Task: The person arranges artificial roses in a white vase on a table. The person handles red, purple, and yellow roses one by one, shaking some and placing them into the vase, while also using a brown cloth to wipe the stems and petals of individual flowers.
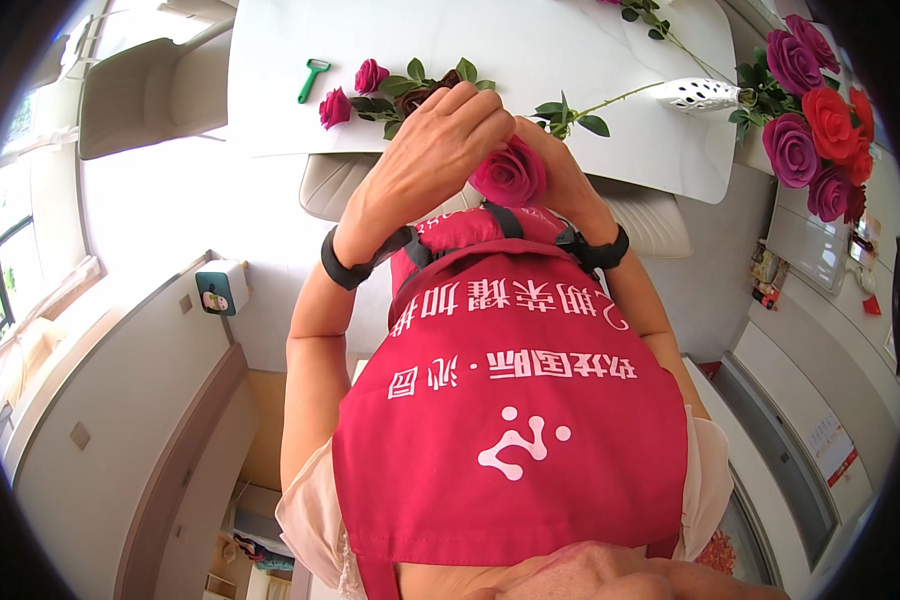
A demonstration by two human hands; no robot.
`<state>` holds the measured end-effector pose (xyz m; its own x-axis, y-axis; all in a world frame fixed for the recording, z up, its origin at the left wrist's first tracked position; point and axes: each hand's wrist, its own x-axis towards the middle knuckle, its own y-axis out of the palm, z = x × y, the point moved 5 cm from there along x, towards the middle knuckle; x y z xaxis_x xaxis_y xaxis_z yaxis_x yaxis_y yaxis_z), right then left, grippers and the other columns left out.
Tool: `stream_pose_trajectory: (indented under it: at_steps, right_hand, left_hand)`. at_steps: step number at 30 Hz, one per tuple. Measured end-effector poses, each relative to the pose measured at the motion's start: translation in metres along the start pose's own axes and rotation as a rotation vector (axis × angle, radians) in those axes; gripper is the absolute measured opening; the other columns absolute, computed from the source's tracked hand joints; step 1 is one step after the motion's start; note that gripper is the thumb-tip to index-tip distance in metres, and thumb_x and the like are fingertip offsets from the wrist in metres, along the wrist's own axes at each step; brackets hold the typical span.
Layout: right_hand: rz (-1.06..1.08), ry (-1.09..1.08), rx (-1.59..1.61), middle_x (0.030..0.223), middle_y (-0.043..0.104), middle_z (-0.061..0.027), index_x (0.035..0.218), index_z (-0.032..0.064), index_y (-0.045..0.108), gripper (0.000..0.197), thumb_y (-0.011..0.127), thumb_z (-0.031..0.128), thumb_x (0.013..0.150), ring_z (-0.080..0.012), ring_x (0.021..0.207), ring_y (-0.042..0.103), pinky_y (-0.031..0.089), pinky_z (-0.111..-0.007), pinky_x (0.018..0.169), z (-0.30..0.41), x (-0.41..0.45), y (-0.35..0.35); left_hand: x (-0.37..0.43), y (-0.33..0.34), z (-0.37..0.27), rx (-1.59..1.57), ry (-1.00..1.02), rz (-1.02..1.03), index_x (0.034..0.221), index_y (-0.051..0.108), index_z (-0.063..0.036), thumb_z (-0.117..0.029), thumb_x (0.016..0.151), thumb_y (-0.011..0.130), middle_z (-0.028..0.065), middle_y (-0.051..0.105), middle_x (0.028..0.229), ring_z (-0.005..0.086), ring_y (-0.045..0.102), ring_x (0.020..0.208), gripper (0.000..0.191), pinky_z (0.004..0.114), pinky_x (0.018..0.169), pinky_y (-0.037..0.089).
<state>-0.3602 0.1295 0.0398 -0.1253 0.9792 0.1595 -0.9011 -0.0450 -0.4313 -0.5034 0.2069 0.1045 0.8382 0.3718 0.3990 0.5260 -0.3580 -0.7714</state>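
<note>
A deep-pink artificial rose [508,172] is held between my two hands, its bloom turned up towards me. My left hand [450,127] has curled fingers at the flower's upper left; its fingertips are hidden. Wrapped around the flower's right side is my right hand [566,169], partly covered by the petals. A green leafy stem [607,103] extends right from behind the right hand; whether it belongs to this rose, I cannot tell. Beyond the left hand, pink roses [335,108] and a dark rose [416,99] with leaves lie on the white marbled table [285,139].
A green peeler [313,80] lies at the table's left. On the right, a white perforated vase [697,95] is tipped in view, with purple and red roses [829,124] in it. Another leafy stem [664,31] lies farther back. Chairs [157,97] stand around the table.
</note>
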Motion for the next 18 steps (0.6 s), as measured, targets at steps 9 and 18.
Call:
stream_pose_trajectory:
  at_steps: [9,18]
  right_hand:
    - [0.06,0.053,0.034,0.094,0.059,-0.0138,0.104,0.0015,0.054,0.033,0.079,0.007,0.084,-0.0316,0.082,0.059,0.05,-0.039,0.075,-0.009,-0.003,0.001]
    - [0.191,0.009,0.098,0.106,0.066,-0.0152,0.119,-0.0001,0.061,0.038,0.077,0.004,0.085,-0.0306,0.092,0.064,0.053,-0.037,0.086,0.002,0.005,0.001]
  left_hand:
    - [-0.005,0.002,0.007,-0.114,-0.088,-0.001,0.097,0.065,-0.0065,-0.005,0.088,0.07,0.007,0.061,0.096,0.0289,0.058,0.094,0.011,0.042,0.086,0.049]
    - [0.001,-0.003,0.001,-0.199,0.035,-0.016,0.09,0.067,-0.0057,-0.006,0.079,0.071,0.005,0.063,0.092,0.0253,0.06,0.09,0.011,0.036,0.081,0.053]
